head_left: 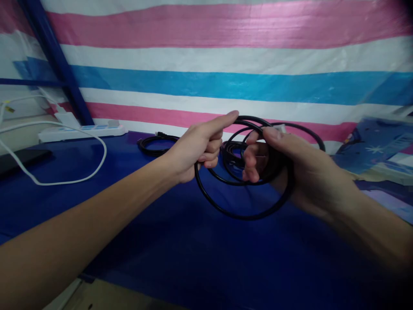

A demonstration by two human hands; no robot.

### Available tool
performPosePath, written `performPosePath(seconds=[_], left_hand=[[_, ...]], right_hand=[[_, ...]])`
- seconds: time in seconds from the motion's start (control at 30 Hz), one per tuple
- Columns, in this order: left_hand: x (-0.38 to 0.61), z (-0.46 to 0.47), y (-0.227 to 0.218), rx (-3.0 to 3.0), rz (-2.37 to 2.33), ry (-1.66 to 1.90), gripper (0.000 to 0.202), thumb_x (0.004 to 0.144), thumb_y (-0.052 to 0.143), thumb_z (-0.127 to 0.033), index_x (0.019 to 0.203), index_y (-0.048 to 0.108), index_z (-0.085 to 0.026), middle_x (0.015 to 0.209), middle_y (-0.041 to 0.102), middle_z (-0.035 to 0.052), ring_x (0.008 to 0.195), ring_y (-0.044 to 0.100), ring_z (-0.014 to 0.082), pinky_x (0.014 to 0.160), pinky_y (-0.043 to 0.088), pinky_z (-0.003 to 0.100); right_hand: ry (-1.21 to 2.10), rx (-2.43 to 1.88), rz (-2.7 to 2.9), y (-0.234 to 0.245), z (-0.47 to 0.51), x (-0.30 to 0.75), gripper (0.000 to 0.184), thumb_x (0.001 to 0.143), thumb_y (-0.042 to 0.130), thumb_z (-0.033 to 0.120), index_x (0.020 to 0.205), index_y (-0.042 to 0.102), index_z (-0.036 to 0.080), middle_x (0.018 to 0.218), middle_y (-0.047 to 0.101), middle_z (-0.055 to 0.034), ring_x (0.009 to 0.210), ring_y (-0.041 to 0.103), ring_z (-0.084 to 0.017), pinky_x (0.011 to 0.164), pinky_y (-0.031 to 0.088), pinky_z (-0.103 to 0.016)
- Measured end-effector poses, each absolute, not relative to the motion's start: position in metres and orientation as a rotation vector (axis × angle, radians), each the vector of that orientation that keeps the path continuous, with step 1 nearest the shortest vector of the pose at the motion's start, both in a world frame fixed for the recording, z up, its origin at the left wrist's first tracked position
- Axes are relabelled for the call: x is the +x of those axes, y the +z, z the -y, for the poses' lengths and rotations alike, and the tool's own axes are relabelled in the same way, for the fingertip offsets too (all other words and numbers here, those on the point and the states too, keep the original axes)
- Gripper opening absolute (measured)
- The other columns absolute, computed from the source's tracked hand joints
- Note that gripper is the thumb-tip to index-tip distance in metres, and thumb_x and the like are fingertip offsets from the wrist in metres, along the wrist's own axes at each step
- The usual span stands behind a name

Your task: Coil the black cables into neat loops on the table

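Observation:
A black cable (245, 216) hangs in loose loops between my two hands, above the blue table. My left hand (206, 144) is closed on the left side of the loops, its index finger stretched along the top. On the right, my right hand (300, 165) grips the gathered strands between thumb and curled fingers. A pale connector (280, 128) shows just behind the right thumb. Behind the loops lies another dark coil (234, 157), partly covered by my hands. To the left of it a coiled black cable (151, 146) rests on the table.
A white power strip (84, 131) with a plugged-in charger (66, 117) stands at the back left. Its white cable (105, 150) curves over the blue table (180, 258). A dark flat object (26, 161) lies at the left edge, a blue printed package (374, 144) at right.

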State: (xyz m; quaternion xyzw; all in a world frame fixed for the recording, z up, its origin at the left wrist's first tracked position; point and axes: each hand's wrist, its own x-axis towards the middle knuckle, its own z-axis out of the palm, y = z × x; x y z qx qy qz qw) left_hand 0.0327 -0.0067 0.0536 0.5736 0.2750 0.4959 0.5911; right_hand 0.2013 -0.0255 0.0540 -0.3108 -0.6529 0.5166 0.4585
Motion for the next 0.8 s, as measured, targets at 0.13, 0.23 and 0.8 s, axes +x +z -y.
performPosePath(seconds=[0.13, 0.23, 0.8], left_hand=[[0.032, 0.005, 0.058, 1.208, -0.645, 1.265, 0.054, 0.09, 0.057, -0.044, 0.053, 0.025, -0.021, 0.044, 0.018, -0.009, 0.033, 0.018, 0.0024, 0.032, 0.02, 0.017], [0.029, 0.003, 0.061, 1.148, -0.66, 1.363, 0.058, 0.093, 0.05, -0.049, 0.052, 0.02, -0.021, 0.042, 0.016, -0.0082, 0.032, 0.016, 0.0023, 0.031, 0.015, 0.017], [0.032, 0.009, 0.05, 1.66, -0.723, 1.441, 0.025, 0.067, 0.066, 0.004, 0.076, 0.065, -0.019, 0.062, 0.056, -0.0041, 0.055, 0.048, 0.0056, 0.05, 0.033, 0.013]], right_hand=[[1.2, -0.749, 1.494, 0.05, 0.022, 0.2, 0.032, 0.076, 0.073, 0.045, 0.093, 0.061, 0.021, 0.079, 0.067, 0.0, 0.061, 0.061, -0.013, 0.061, 0.049, -0.027], [1.157, -0.668, 1.436, 0.046, 0.021, 0.198, 0.036, 0.076, 0.074, 0.033, 0.107, 0.06, 0.023, 0.089, 0.068, 0.0004, 0.071, 0.064, -0.014, 0.072, 0.052, -0.03], [1.453, -0.969, 1.752, 0.059, 0.03, 0.202, 0.017, 0.079, 0.07, 0.031, 0.074, 0.061, 0.018, 0.047, 0.058, 0.0043, 0.029, 0.047, -0.009, 0.037, 0.045, -0.023]])
